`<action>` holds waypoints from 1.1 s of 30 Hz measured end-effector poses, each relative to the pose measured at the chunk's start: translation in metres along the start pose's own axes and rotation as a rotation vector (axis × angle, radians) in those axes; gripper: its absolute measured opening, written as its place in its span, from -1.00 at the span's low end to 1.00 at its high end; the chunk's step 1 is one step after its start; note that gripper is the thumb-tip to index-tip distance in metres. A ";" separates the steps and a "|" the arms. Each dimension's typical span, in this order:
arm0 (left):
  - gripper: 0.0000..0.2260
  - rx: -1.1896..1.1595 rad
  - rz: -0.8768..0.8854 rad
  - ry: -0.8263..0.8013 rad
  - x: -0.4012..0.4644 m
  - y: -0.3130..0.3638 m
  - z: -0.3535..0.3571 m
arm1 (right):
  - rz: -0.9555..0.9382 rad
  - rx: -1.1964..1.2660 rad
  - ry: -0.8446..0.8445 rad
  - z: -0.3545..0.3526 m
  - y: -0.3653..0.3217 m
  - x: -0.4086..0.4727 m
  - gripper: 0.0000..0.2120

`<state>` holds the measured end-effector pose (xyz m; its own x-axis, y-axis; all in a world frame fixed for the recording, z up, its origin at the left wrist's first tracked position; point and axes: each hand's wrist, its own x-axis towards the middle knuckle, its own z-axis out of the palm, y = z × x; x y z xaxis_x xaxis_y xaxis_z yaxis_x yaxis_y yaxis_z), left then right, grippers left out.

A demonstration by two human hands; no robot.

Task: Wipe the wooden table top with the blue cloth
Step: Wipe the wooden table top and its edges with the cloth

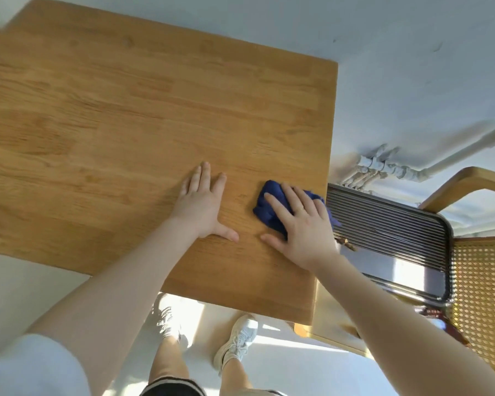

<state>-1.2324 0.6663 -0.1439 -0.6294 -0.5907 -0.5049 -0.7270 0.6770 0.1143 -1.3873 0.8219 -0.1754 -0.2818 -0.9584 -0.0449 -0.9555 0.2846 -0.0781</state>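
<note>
Across the wooden table top [126,115] we have bare wood nearly everywhere, so we should work in long overlapping strokes away from the right edge. Just past that edge a ribbed tray [389,241] sits on a cane chair [483,295]; we judge it wise to keep the strokes short of it. Our left hand [203,204] lies flat, fingers spread, empty, bracing us. Our right hand [300,224] presses open-palmed on the bunched blue cloth [266,207], near the right edge; flattening it would cover more.
</note>
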 end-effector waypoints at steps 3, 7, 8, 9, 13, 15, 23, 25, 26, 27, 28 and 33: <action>0.16 -0.014 -0.019 0.010 -0.010 0.002 -0.002 | -0.060 -0.076 -0.080 -0.004 -0.028 -0.047 -0.20; 0.09 -0.056 -0.065 0.103 -0.032 0.013 0.001 | -0.072 -0.063 -0.068 -0.003 -0.040 -0.069 -0.35; 0.05 -0.035 -0.054 0.134 -0.037 0.015 0.002 | -0.047 -0.021 -0.038 -0.001 -0.043 -0.070 -0.42; 0.01 -0.006 -0.025 0.153 -0.042 0.016 0.003 | -0.039 0.037 -0.001 0.002 -0.046 -0.069 -0.49; 0.01 0.002 0.066 0.015 -0.064 0.001 0.007 | -0.088 0.184 0.136 0.010 -0.047 -0.047 -0.61; 0.05 0.001 0.058 -0.067 -0.073 -0.012 0.012 | 0.022 0.178 0.162 0.006 -0.037 -0.017 -0.60; 0.06 0.135 0.046 -0.033 -0.079 -0.034 0.029 | 0.118 0.253 0.058 0.005 -0.057 -0.053 -0.56; 0.06 0.115 0.043 -0.036 -0.079 -0.034 0.026 | 0.113 0.272 0.019 0.007 -0.072 -0.085 -0.52; 0.06 0.119 0.041 -0.041 -0.079 -0.034 0.026 | 0.110 0.247 0.005 0.009 -0.075 -0.091 -0.51; 0.05 0.125 0.037 -0.043 -0.078 -0.033 0.026 | 0.092 0.204 -0.001 0.010 -0.076 -0.091 -0.52; 0.05 0.131 0.034 -0.043 -0.078 -0.034 0.027 | 0.065 0.166 -0.001 0.011 -0.074 -0.086 -0.53; 0.07 0.131 0.046 0.006 -0.074 -0.040 0.030 | 0.103 0.167 0.006 0.012 -0.083 -0.029 -0.57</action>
<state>-1.1487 0.6959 -0.1373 -0.6630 -0.5601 -0.4968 -0.6555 0.7548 0.0240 -1.2991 0.8266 -0.1796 -0.3788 -0.9238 -0.0552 -0.8937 0.3807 -0.2374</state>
